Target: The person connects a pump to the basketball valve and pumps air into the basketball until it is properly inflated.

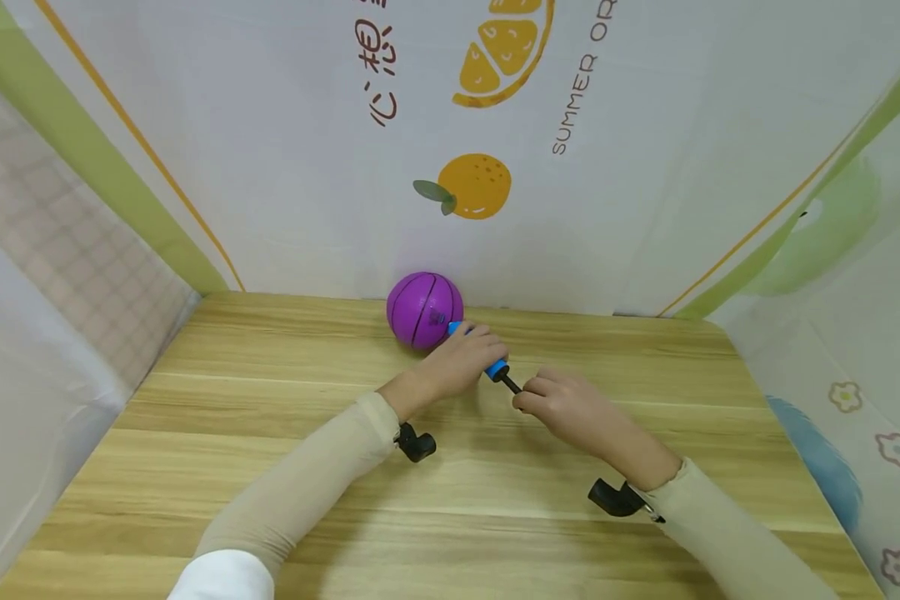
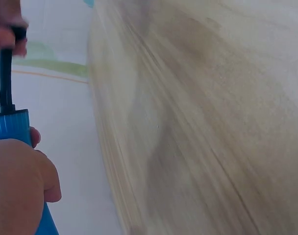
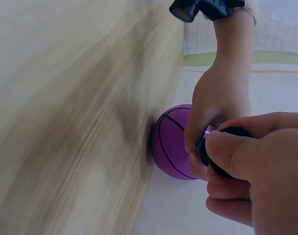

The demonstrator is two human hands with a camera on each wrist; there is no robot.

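A purple ball (image 1: 422,310) with black seam lines rests at the back of the wooden table. Beside it, my left hand (image 1: 461,364) is wrapped around the blue barrel of a hand pump (image 1: 497,369), whose far end meets the ball's right side in the head view. My right hand (image 1: 570,410) grips the black handle at the end of the pump's dark rod, which sticks out of the barrel. In the left wrist view the blue barrel (image 2: 11,125) and the extended rod show. The right wrist view has fingers and thumb curled on the black handle (image 3: 226,169).
The wooden table (image 1: 450,500) ends at the back against a white cloth (image 1: 307,208) printed with oranges and lettering. Patterned cloths hang at the left and right sides. A black wrist camera mount (image 1: 417,443) sits by the left sleeve, another (image 1: 617,498) by the right.
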